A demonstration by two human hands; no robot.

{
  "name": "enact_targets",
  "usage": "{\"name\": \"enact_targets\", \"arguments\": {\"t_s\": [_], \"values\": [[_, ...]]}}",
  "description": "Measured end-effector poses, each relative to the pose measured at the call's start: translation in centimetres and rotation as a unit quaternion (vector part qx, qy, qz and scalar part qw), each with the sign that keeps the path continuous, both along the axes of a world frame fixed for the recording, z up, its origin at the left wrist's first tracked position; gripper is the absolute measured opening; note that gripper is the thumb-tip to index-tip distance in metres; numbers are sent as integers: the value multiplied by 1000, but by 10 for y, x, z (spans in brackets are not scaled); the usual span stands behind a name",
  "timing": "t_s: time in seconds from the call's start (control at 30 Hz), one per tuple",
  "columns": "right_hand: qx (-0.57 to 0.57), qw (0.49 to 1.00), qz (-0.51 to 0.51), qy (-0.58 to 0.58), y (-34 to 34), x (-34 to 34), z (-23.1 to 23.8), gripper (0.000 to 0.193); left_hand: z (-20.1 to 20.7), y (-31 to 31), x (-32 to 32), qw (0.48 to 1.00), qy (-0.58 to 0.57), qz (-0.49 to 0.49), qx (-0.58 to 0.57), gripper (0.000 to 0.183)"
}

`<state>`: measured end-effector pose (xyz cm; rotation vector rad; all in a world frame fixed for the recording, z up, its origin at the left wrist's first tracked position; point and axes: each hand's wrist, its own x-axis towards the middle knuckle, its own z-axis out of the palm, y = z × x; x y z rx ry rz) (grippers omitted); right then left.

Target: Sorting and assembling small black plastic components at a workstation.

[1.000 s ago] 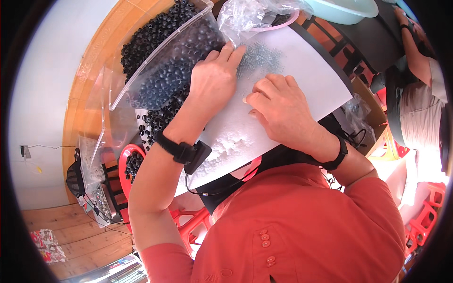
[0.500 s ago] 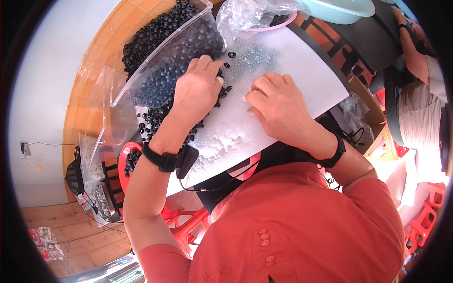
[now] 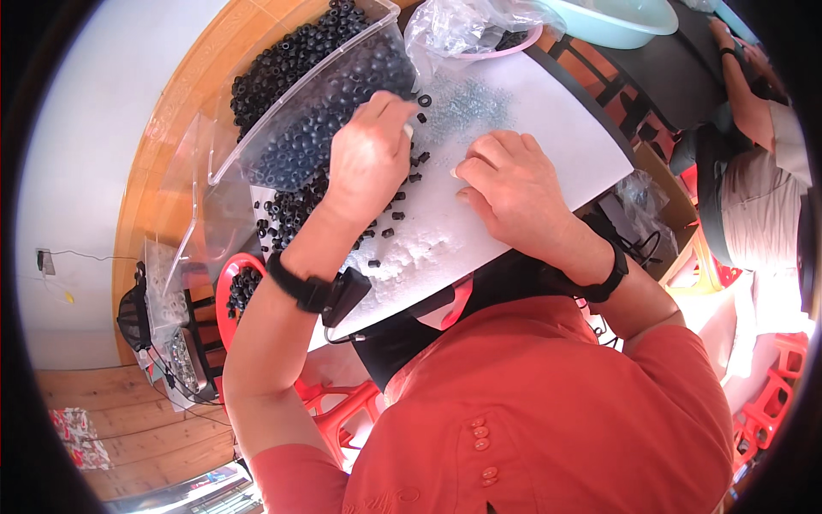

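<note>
My left hand point(image 3: 370, 163) is over the right edge of a heap of small black ring-shaped parts point(image 3: 300, 210), close to a clear plastic bin point(image 3: 338, 103) of the same parts. Its fingers are curled together, and whatever they hold is hidden. My right hand point(image 3: 514, 184) hovers over the white board point(image 3: 565, 128), thumb and forefinger bent toward each other; I cannot make out anything between them. Beyond both hands lies a scatter of tiny clear pieces point(image 3: 471, 107), with a loose black ring point(image 3: 424, 101) at its left. A white heap of small bits point(image 3: 411, 257) lies nearer me.
A pink-rimmed bowl point(image 3: 514, 47) with crumpled clear plastic point(image 3: 458, 30) and a pale blue basin point(image 3: 612, 24) stand at the back. A red bowl point(image 3: 229, 287) of black parts is at the left. Another person point(image 3: 762, 171) is at the right, near a dark table point(image 3: 668, 73).
My left hand has shifted slightly right and nearer me. More loose black parts now lie spread on the board beside the heap. My right hand has barely moved.
</note>
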<state>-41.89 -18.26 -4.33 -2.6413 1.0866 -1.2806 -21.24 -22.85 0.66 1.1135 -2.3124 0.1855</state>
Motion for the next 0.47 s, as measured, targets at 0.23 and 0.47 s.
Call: {"name": "enact_targets", "arguments": {"t_s": [0.23, 0.47], "values": [[17, 1000, -9, 19, 2, 1, -2, 17, -16, -37, -10, 992, -121, 0, -28, 32], [-95, 989, 105, -44, 12, 4, 10, 28, -21, -55, -14, 972, -228, -5, -63, 13]]}}
